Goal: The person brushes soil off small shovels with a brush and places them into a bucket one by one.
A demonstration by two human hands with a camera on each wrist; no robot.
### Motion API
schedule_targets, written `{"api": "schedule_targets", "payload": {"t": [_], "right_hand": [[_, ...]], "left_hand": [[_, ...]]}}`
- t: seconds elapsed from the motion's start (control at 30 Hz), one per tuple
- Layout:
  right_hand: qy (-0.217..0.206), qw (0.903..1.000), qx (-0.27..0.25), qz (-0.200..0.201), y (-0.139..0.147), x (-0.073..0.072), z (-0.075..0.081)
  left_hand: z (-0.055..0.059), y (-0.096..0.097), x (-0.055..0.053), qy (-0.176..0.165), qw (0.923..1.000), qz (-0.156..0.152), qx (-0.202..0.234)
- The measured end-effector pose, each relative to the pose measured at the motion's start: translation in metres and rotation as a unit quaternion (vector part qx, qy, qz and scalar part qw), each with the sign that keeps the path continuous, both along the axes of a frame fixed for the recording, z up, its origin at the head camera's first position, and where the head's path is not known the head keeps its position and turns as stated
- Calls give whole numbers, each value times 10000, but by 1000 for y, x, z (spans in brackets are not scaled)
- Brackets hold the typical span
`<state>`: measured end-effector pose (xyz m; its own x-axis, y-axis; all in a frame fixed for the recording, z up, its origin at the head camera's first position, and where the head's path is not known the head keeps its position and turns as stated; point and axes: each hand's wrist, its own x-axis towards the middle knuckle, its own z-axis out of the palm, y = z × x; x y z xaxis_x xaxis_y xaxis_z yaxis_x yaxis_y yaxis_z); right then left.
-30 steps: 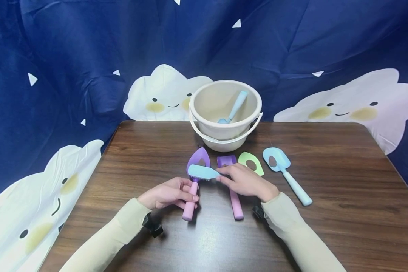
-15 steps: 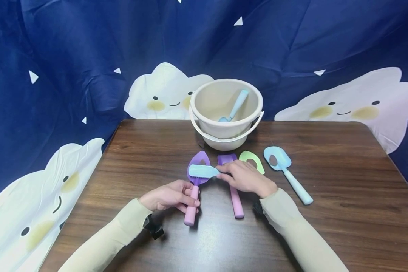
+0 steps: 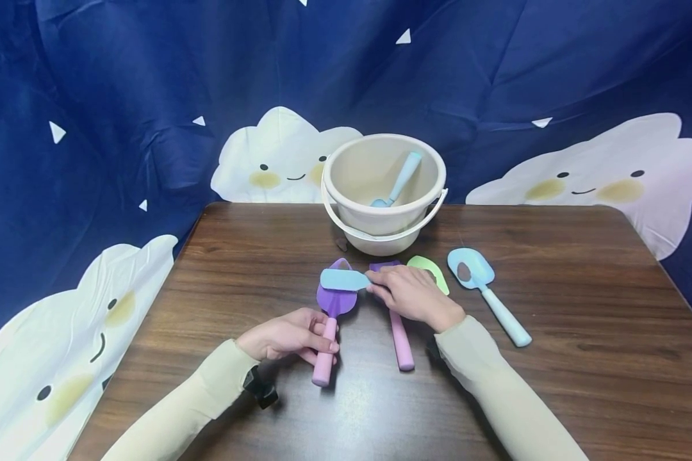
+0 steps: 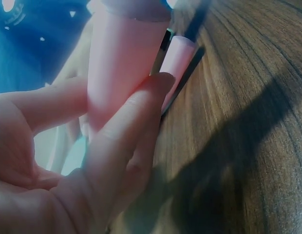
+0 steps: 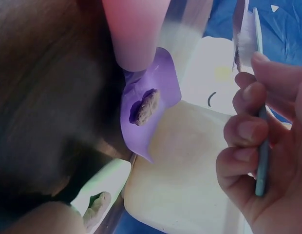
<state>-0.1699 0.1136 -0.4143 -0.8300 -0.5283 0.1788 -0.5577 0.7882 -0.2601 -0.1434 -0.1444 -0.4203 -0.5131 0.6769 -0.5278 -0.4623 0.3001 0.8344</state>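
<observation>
My left hand [image 3: 291, 336] grips the pink handle of a toy shovel with a pointed purple blade [image 3: 336, 303]; in the left wrist view, fingers and thumb wrap the pink handle [image 4: 124, 63]. My right hand [image 3: 412, 294] holds a light blue brush [image 3: 343, 280] flat across that blade near its tip. Its thin handle [image 5: 262, 161] and pale bristles [image 5: 247, 36] show in the right wrist view. Part of a brown patch shows beyond the brush. Under my right forearm lies a second purple shovel with a pink handle [image 3: 402, 342], carrying a brown lump [image 5: 148, 107].
A green piece [image 3: 440, 274] with a brown lump lies beyond my right hand. Right of it lies a blue shovel [image 3: 500, 317], a brown lump on its blade. Behind, a cream bucket [image 3: 375, 221] holds a blue-handled tool [image 3: 405, 174]. A small dark bit [image 3: 341, 244] lies beside it.
The brush has slid from the base of the purple blade toward its tip, and my right hand has moved slightly away. The left-hand shovel has shifted a little toward me.
</observation>
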Motion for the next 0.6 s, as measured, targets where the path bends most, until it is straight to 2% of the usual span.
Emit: {"api": "schedule_targets", "payload": {"t": [0.23, 0.37, 0.47, 0.6], "right_hand": [[153, 9998, -101, -47, -2, -1, -1], [-87, 9997, -224, 100, -4, 0, 0], [-363, 9983, -272, 355, -5, 2, 3], [-696, 9950, -283, 660, -6, 5, 6]], "left_hand": [[-3, -1, 0, -50, 9999, 97, 34], [-4, -1, 0, -85, 9996, 239, 76], [-4, -2, -1, -65, 9993, 362, 92], [-4, -3, -3, -34, 9994, 343, 50]]}}
